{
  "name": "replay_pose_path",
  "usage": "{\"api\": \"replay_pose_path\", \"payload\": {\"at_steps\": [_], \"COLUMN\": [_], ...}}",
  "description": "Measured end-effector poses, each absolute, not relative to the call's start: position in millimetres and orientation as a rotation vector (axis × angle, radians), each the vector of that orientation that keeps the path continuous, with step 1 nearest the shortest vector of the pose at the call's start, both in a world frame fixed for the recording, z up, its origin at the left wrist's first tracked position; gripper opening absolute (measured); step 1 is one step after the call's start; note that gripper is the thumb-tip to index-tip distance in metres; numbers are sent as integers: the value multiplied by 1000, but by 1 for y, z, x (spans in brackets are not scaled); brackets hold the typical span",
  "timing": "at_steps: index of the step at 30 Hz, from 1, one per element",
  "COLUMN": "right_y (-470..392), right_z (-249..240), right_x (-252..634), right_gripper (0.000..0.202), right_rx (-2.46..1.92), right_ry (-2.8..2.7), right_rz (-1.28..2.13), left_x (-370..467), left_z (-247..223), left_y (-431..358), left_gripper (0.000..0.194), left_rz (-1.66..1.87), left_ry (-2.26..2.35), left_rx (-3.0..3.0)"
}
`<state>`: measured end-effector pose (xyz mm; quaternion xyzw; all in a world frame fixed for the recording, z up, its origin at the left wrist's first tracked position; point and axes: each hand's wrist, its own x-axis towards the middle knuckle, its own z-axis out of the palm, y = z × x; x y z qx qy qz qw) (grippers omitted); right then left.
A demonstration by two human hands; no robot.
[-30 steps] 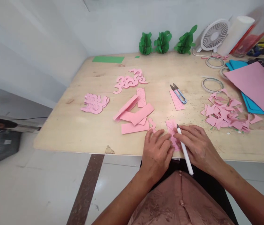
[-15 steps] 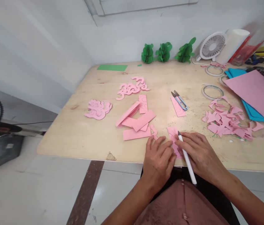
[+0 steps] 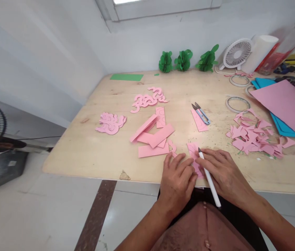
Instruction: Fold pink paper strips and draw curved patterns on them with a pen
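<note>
My right hand (image 3: 222,170) holds a white pen (image 3: 210,183) with a dark tip, pointing up and left. A pink paper strip (image 3: 193,150) with drawn lines lies between my hands at the table's front edge. My left hand (image 3: 178,177) rests on the table with bent fingers, its fingertips against the strip's left side. Just above its fingers is a small curved pink cut-out (image 3: 173,148). Several folded pink strips (image 3: 152,150) lie to the upper left. Blue-handled snips (image 3: 202,115) rest on another marked strip (image 3: 199,124).
Pink curved cut-outs (image 3: 111,123) are piled at the left. Pink scraps (image 3: 252,137) and tape rolls (image 3: 238,104) lie at the right, beside pink and blue sheets (image 3: 288,104). Green paper shapes (image 3: 182,61) and a small white fan (image 3: 236,54) stand at the back.
The view has shifted slightly, with the scene a little lower in the picture. Both hands and the pen keep nearly the same pose at the strip.
</note>
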<state>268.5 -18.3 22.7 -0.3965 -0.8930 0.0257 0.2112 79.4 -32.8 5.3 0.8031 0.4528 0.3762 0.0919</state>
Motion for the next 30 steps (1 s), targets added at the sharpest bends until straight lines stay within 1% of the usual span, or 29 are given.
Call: {"api": "replay_pose_path", "payload": {"at_steps": [30], "right_y": [-18], "right_z": [21], "right_x": [270], "right_gripper": [43], "right_rx": [-1126], "right_ry": [-2502], "right_rz": [67], "left_x": [80], "left_z": [4], "left_y": [-34], "left_gripper": [9], "left_rz": [1121], "left_ry": [1357], "left_rx": [2405]}}
